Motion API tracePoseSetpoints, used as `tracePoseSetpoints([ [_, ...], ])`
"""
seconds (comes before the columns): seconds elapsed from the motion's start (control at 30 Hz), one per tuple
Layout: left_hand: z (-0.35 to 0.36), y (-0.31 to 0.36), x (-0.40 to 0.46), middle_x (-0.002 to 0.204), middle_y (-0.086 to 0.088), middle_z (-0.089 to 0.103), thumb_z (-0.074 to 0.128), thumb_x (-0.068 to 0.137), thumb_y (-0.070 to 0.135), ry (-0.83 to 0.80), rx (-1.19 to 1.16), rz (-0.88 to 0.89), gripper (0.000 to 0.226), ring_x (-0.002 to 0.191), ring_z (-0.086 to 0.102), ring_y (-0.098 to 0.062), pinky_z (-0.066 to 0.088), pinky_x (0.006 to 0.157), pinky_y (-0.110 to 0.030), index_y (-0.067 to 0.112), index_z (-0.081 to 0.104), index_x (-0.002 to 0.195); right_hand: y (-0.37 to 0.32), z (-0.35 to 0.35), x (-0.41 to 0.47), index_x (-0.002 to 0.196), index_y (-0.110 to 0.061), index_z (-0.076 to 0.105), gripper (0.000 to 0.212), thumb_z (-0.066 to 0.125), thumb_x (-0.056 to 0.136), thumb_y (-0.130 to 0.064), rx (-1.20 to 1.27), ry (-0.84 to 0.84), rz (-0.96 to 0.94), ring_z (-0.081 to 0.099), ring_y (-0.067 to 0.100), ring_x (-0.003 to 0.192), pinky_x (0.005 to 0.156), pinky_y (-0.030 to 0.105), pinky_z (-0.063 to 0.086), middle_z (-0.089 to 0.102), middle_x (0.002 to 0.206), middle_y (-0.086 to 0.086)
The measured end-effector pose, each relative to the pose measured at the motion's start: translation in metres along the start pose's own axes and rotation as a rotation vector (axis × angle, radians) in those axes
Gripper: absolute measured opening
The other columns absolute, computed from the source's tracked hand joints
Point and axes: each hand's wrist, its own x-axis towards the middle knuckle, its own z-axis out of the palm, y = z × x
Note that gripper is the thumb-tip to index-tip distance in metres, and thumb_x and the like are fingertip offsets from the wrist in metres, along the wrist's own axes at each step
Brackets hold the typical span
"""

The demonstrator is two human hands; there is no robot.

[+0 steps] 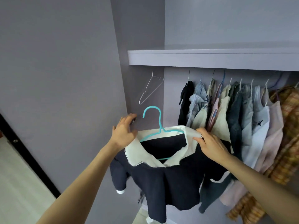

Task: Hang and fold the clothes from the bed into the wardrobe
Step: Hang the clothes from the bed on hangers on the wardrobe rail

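A dark navy top (168, 188) with a white lace-edged collar (142, 154) sits on a turquoise hanger (159, 125), held up in front of the wardrobe. My left hand (124, 133) holds the garment's left shoulder, thumb under the collar and fingers spread above it. My right hand (210, 144) grips the right side of the collar and shoulder. The hanger's hook points up and left, free of any rail.
An empty white wire hanger (151, 89) hangs at the rail's left end, under the wardrobe shelf (210, 58). Several hung garments (234, 113) fill the rail to the right. The grey wardrobe side panel (64, 78) stands on the left.
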Motion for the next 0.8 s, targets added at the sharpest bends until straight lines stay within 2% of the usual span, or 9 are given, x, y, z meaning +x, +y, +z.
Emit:
tracePoseSetpoints([
  [0.1,0.02,0.006,-0.004,0.136,0.01,0.05,0.05,0.088,0.045,-0.139,0.202,0.169,0.044,0.138,0.03,-0.017,0.013,0.115,-0.051,0.027,0.055,0.128,-0.009,-0.003,-0.004,0.1,-0.005,0.053,0.015,0.053,0.095,-0.019,0.072,-0.02,-0.003,0.057,0.024,0.072,0.064,0.034,0.043,0.061,0.08,0.007],
  [0.17,0.032,0.018,-0.007,0.104,0.009,0.065,0.046,0.091,0.048,-0.122,0.177,0.27,0.037,0.113,0.055,-0.022,0.032,0.105,-0.048,0.021,0.066,0.106,-0.015,-0.004,-0.003,0.1,-0.008,0.053,0.014,0.053,0.095,-0.021,0.132,-0.02,0.006,0.056,0.02,0.074,0.065,0.029,0.041,0.06,0.082,0.004],
  [0.23,0.036,0.029,-0.007,0.074,0.005,0.061,0.047,0.097,0.034,-0.034,0.126,0.269,0.029,0.081,0.06,-0.028,0.045,0.082,-0.039,0.011,0.064,0.09,-0.015,-0.007,0.002,0.103,-0.011,0.055,0.015,0.054,0.094,-0.024,0.207,-0.045,0.059,0.057,0.016,0.08,0.071,0.028,0.043,0.061,0.087,-0.001],
  [0.3,0.037,0.033,-0.002,0.074,-0.002,0.066,0.046,0.098,0.03,0.008,0.162,0.261,0.029,0.074,0.059,-0.027,0.046,0.073,-0.037,0.01,0.063,0.086,-0.009,-0.011,0.003,0.106,-0.015,0.057,0.018,0.057,0.092,-0.026,0.25,-0.097,0.086,0.058,0.013,0.088,0.079,0.03,0.046,0.062,0.093,-0.004],
  [0.4,0.035,0.032,0.004,0.073,-0.006,0.062,0.048,0.097,0.026,-0.009,0.156,0.253,0.03,0.079,0.052,-0.022,0.043,0.076,-0.035,0.009,0.061,0.077,0.011,-0.014,-0.003,0.109,-0.014,0.059,0.02,0.06,0.091,-0.022,0.174,-0.165,0.055,0.059,0.015,0.095,0.084,0.031,0.046,0.062,0.1,-0.006],
  [0.57,0.024,0.028,0.007,0.078,0.001,0.055,0.05,0.097,0.023,0.061,0.136,0.242,0.026,0.077,0.043,-0.018,0.033,0.069,-0.025,0.005,0.068,0.093,0.042,-0.013,-0.018,0.105,-0.009,0.06,0.017,0.055,0.093,-0.021,-0.085,-0.153,0.137,0.06,0.026,0.094,0.073,0.035,0.044,0.064,0.101,0.004],
  [0.67,0.021,0.026,0.015,0.08,0.001,0.056,0.051,0.096,0.022,0.081,0.137,0.235,0.024,0.081,0.044,-0.017,0.032,0.071,-0.023,0.006,0.069,0.095,0.045,-0.011,-0.019,0.097,-0.006,0.061,0.023,0.049,0.097,-0.026,-0.184,-0.097,0.22,0.061,0.031,0.09,0.061,0.031,0.033,0.067,0.093,0.011],
  [0.73,0.024,0.026,0.016,0.071,0.006,0.047,0.052,0.095,0.019,0.065,0.155,0.262,0.023,0.08,0.042,-0.019,0.03,0.071,-0.024,0.004,0.069,0.09,0.044,-0.012,-0.015,0.097,-0.012,0.06,0.021,0.046,0.098,-0.028,-0.281,-0.269,0.318,0.061,0.028,0.095,0.063,0.03,0.035,0.066,0.099,0.009],
  [0.8,0.031,0.025,0.016,0.067,0.013,0.039,0.053,0.095,0.017,0.035,0.17,0.297,0.023,0.079,0.041,-0.02,0.033,0.072,-0.029,0.002,0.069,0.087,0.04,-0.016,-0.012,0.118,-0.017,0.055,0.026,0.046,0.096,-0.028,-0.38,-0.517,0.357,0.056,0.023,0.108,0.074,0.03,0.042,0.06,0.118,0.004],
])
